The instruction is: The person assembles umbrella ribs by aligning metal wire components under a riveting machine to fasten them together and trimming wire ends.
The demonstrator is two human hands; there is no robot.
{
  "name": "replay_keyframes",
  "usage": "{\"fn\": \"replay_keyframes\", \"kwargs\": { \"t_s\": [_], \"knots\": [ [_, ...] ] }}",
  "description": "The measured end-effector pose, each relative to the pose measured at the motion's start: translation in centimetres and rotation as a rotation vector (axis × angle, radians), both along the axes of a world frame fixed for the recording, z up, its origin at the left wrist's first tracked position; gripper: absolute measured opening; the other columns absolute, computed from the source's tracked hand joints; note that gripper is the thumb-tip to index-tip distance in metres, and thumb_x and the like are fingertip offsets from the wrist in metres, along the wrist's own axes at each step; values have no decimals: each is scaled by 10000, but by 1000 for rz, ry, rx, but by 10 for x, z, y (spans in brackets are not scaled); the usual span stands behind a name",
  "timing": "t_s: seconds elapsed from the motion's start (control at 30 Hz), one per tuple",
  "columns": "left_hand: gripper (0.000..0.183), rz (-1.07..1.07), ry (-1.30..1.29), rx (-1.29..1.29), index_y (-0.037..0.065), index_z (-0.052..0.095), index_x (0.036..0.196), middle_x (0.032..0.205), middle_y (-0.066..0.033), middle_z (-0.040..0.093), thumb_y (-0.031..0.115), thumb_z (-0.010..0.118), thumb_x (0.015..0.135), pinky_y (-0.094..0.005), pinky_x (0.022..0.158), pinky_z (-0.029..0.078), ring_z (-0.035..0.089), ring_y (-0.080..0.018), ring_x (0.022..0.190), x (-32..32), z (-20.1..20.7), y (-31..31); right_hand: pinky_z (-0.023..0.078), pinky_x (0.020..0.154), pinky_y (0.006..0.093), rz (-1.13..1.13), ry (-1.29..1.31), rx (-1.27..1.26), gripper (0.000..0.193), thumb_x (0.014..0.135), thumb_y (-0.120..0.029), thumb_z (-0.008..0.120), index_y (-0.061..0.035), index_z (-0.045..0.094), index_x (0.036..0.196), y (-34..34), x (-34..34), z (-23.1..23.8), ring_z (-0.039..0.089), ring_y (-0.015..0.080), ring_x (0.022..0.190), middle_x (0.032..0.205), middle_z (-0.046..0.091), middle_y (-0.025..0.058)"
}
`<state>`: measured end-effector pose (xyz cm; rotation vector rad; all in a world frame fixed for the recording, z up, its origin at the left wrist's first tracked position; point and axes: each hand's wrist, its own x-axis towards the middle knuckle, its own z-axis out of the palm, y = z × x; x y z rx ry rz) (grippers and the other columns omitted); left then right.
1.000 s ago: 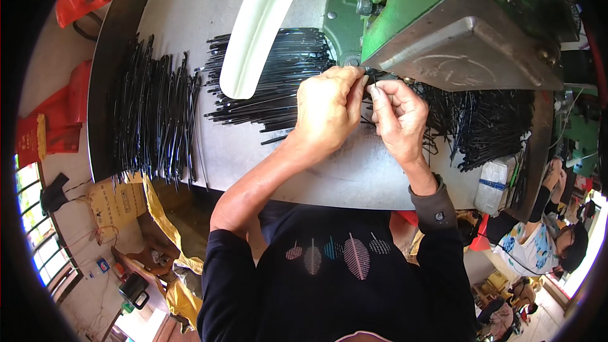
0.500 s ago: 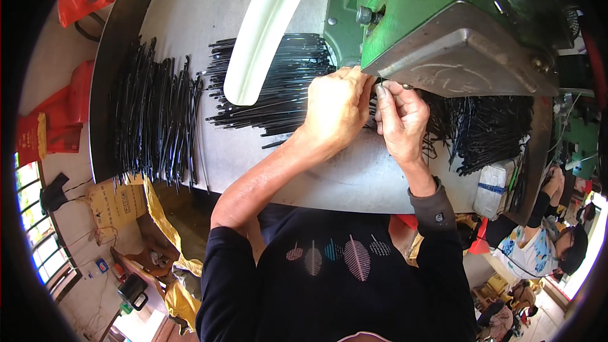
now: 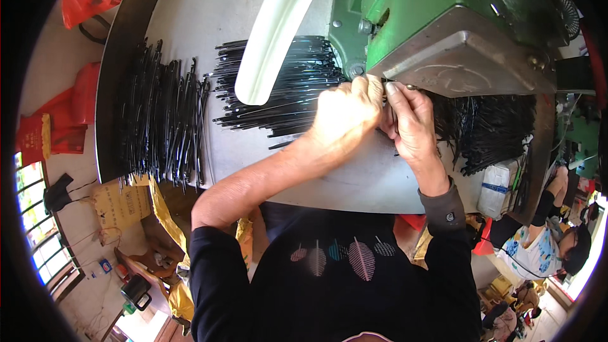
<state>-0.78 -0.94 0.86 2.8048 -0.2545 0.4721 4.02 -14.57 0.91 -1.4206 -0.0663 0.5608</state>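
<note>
Presently, left hand [image 3: 348,109] curled, right hand [image 3: 415,128] narrowed thumb-to-finger, close together by the bent steel guard [image 3: 472,63]; grip contents indiscernible, slender glossy black rods [image 3: 285,79] lying beside the left.

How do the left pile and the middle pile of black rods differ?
In the left pile, rods run roughly front to back; in the middle pile, mostly crosswise. A white curved piece partly hides the middle pile, not the left pile. The middle pile is nearer the left hand than the left pile is. Both are thin black rods on the metal table.
</note>
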Motion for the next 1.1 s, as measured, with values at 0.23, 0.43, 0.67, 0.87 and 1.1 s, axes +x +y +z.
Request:
{"fn": "replay_keyframes", "kwargs": {
  "t_s": [0.23, 0.43, 0.67, 0.87, 1.1],
  "knots": [
    [240, -87, 131, -457, -14, 571, 990, 753, -157, 602, -25, 567, 751, -407, 595, 480, 610, -334, 695, -5, 20, 38, 347, 409, 204, 64, -201, -94, 216, 933, -145, 549, -16, 614, 773, 12, -5, 5, 431, 25, 451, 546, 487, -41],
    [342, 245, -11, -124, 53, 595, 1036, 925, -104, 484, 47, 600, 693, -417, 726, 326, 419, -303, 876, -10, -26, 109, 471, 549, 252, 469, -791, -39, 46, 795, 4, 632, 20, 641, 837, 23, -46, -2, 604, 97, 620, 664, 596, 35],
    [139, 121, -165, -268, 12, 546, 911, 858, -153, 535, -55, 573, 792, -405, 737, 438, 546, -332, 814, -1, -21, 105, 498, 560, 271, 282, -147, 145, 127, 734, 60, 635, -26, 586, 814, -22, -57, -22, 632, 125, 694, 762, 607, 53],
    [275, -214, -150, -118, 59, 571, 949, 851, -100, 624, -36, 617, 695, -344, 564, 481, 551, -243, 614, 5, -3, 72, 460, 515, 330, 643, -1263, -626, 178, 682, 26, 671, -48, 607, 830, -43, -70, -3, 587, 202, 637, 700, 554, 47],
    [365, 70, 1, -458, 7, 574, 1100, 818, -137, 586, -60, 590, 741, -365, 588, 474, 561, -282, 626, -22, 1, 25, 390, 407, 243, 169, -554, -352, 40, 812, -5, 600, 2, 567, 833, -14, -47, -8, 522, 95, 447, 656, 568, 53]
  ]
}}
